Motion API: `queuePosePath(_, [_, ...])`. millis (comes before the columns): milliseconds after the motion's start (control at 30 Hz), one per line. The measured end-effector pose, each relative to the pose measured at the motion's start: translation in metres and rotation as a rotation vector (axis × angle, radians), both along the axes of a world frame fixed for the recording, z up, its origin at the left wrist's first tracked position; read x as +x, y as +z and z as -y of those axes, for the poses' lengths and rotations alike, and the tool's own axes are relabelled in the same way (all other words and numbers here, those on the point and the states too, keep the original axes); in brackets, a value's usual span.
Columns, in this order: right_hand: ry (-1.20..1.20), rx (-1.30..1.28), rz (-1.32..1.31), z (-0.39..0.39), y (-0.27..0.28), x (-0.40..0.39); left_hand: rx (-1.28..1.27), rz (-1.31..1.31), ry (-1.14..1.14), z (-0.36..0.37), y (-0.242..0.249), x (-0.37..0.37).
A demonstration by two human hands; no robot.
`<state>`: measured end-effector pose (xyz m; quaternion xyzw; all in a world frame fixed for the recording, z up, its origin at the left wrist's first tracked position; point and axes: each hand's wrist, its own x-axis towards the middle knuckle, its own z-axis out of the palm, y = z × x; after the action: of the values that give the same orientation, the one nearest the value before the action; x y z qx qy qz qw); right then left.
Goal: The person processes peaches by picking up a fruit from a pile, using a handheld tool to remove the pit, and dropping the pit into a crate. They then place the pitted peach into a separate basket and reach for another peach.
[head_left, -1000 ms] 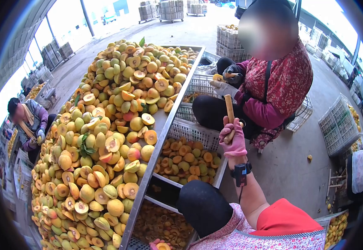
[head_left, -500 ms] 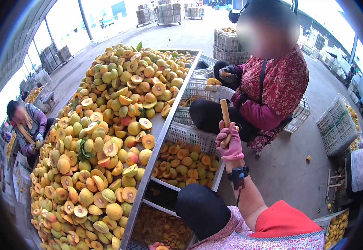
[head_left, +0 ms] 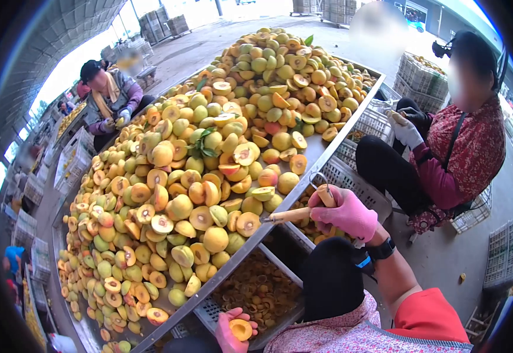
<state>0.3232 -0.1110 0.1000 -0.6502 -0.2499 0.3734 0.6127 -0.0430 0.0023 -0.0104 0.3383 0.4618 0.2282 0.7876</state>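
Observation:
My right hand (head_left: 347, 215), in a pink glove, is closed around two wooden-handled tools above the table's metal rim. One wooden handle (head_left: 327, 195) has a metal loop at its end; the other tool (head_left: 290, 215) points left, with a small metal tip near the fruit. Low in the view, my left hand (head_left: 228, 336), also pink-gloved, curls round a halved yellow peach (head_left: 241, 330), its hollow cut side facing up. Beside that hand a crate (head_left: 294, 282) contains brownish scraps. Halved peaches (head_left: 180, 206) are heaped on the metal table (head_left: 312, 154).
Across the corner to the right sits a co-worker (head_left: 471, 147) with gloved hands; another person (head_left: 112, 97) works on the far left side. White plastic crates (head_left: 371, 126) stand along the table's right side. Stacked crates (head_left: 421, 79) rise behind. My knee (head_left: 333, 282) is close below my right hand.
The view has swung left. My right hand has come down, and its tools have turned from upright toward the left. My left hand with the peach half has come more fully into view.

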Motion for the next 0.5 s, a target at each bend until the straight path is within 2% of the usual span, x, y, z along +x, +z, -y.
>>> queuePosePath(33, [0.05, -0.038, 0.054, -0.013, 0.006, -0.006, 0.032, -0.048, 0.087, -0.001, 0.04, -0.007])
queuePosePath(67, [0.076, -0.036, 0.068, -0.027, 0.016, -0.009, 0.301, -0.031, 0.072, -0.004, 0.058, -0.028])
queuePosePath(133, [0.215, -0.303, 0.575, -0.053, 0.032, -0.02, 0.632, -0.077, 0.214, -0.012, 0.089, -0.076])
queuePosePath(167, [0.224, -0.346, 0.858, -0.065, 0.026, -0.018, 0.819, -0.253, 0.239, -0.018, 0.098, -0.105])
queuePosePath(200, [0.238, -0.336, 0.869, -0.08, 0.019, -0.019, 0.84, -0.329, 0.376, -0.021, 0.104, -0.127])
queuePosePath(233, [0.155, -0.282, 1.039, -0.093, 0.01, -0.02, 0.927, -0.477, 0.406, -0.026, 0.11, -0.149])
queuePosePath(267, [0.065, -0.226, 1.206, -0.104, 0.006, -0.024, 0.856, -0.505, 0.552, -0.031, 0.101, -0.177])
queuePosePath(333, [0.053, -0.279, 1.147, -0.122, 0.003, -0.031, 0.984, -0.939, 0.639, -0.036, 0.086, -0.208])
queuePosePath(367, [0.052, -0.286, 1.245, -0.132, -0.007, -0.033, 0.974, -0.945, 0.647, -0.039, 0.067, -0.234])
queuePosePath(400, [0.055, -0.285, 1.341, -0.142, -0.017, -0.036, 0.941, -1.196, 0.547, -0.042, 0.04, -0.266])
queuePosePath(433, [0.165, -0.311, 1.328, -0.146, -0.026, -0.04, 0.892, -1.444, 0.436, -0.043, 0.017, -0.293])
queuePosePath(467, [0.185, -0.3, 1.331, -0.15, -0.034, -0.048, 0.943, -1.532, 0.366, -0.044, 0.008, -0.301])
queuePosePath(500, [0.26, -0.33, 1.33, -0.15, -0.042, -0.056, 0.833, -1.623, 0.317, -0.042, -0.002, -0.304])
